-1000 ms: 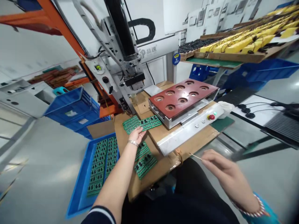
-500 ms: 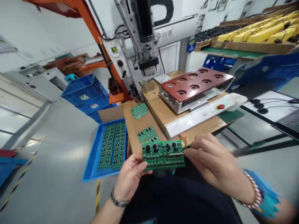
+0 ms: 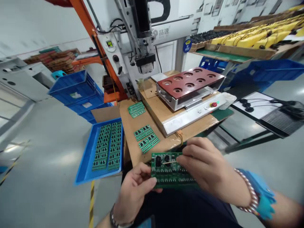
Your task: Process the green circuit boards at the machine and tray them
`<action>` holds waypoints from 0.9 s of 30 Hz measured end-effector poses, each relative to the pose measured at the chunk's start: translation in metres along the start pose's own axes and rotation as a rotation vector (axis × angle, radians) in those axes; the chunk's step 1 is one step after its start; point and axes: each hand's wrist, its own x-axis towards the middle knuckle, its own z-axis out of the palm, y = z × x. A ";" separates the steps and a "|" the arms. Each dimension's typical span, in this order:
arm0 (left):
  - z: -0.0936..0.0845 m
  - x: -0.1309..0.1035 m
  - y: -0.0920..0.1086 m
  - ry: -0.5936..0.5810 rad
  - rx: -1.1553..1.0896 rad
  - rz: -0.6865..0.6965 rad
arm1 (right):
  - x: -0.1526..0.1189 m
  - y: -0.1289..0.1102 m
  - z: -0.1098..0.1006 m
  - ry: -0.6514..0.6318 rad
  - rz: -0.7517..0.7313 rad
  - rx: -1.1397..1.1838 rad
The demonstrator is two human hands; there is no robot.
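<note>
Bright, cool white light fills the whole workshop, seemingly from overhead, and look at that floor (image 3: 64, 190), pale patches of glare gleaming across it! A sheen runs over the red plate (image 3: 184, 81), the white wall (image 3: 59, 25) washes out nearly flat, and the small display (image 3: 109, 44) glows yellow-green. Down low, the dark clothing (image 3: 185, 205) swallows its detail, the circuit board (image 3: 163, 175) sits dimmer, its fine parts soft. Blur on the right hand (image 3: 209, 171), more along the forearm (image 3: 285, 202)! Wide-angle stretch at the edges, the blue crate (image 3: 277, 71) drawn out long, the bottom right corner dark
</note>
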 end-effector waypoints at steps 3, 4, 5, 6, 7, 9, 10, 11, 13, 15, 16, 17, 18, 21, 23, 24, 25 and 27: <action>-0.002 0.000 -0.002 -0.013 -0.016 0.000 | 0.003 0.002 -0.001 -0.010 0.002 -0.003; -0.002 0.000 -0.002 -0.016 -0.018 0.001 | 0.004 0.002 -0.001 -0.009 -0.002 -0.006; -0.001 0.000 -0.002 -0.018 -0.017 0.002 | 0.005 0.003 -0.001 -0.008 -0.006 -0.010; -0.001 0.000 -0.002 -0.021 -0.014 -0.001 | 0.006 0.003 -0.001 -0.007 -0.012 -0.013; 0.000 0.000 -0.001 -0.023 -0.013 -0.005 | 0.007 0.003 0.000 -0.002 -0.016 -0.017; 0.001 0.000 0.000 -0.028 -0.008 -0.013 | 0.008 0.003 0.000 0.001 -0.020 -0.023; 0.001 0.001 0.000 -0.030 -0.004 -0.015 | 0.008 0.003 0.001 0.000 -0.020 -0.027; 0.001 0.001 0.000 -0.029 -0.002 -0.016 | 0.008 0.002 0.001 -0.003 -0.022 -0.033; -0.001 0.002 0.000 -0.034 0.003 -0.009 | 0.008 0.002 0.001 -0.019 -0.023 -0.048; -0.002 0.002 0.000 -0.054 0.004 -0.002 | 0.008 0.002 0.001 -0.035 -0.024 -0.059; -0.002 0.003 -0.001 -0.065 0.003 -0.001 | 0.008 0.003 0.001 -0.041 -0.027 -0.061; -0.002 0.003 -0.001 -0.072 0.002 -0.001 | 0.009 0.003 0.001 -0.042 -0.030 -0.061; -0.003 0.003 -0.001 -0.076 0.000 -0.003 | 0.009 0.003 0.002 -0.037 -0.033 -0.059; -0.003 0.003 -0.001 -0.064 -0.006 -0.008 | 0.011 0.004 0.003 -0.024 -0.047 -0.048; -0.004 0.002 -0.001 -0.054 0.002 -0.013 | 0.012 0.004 0.003 -0.025 -0.050 -0.049; -0.004 0.002 -0.002 -0.050 0.009 -0.015 | 0.012 0.004 0.003 -0.026 -0.050 -0.052; -0.004 0.001 -0.002 -0.047 0.019 -0.015 | 0.012 0.003 0.003 -0.026 -0.048 -0.055; -0.005 0.001 -0.003 -0.044 0.038 -0.006 | 0.013 0.003 0.002 -0.021 -0.035 -0.054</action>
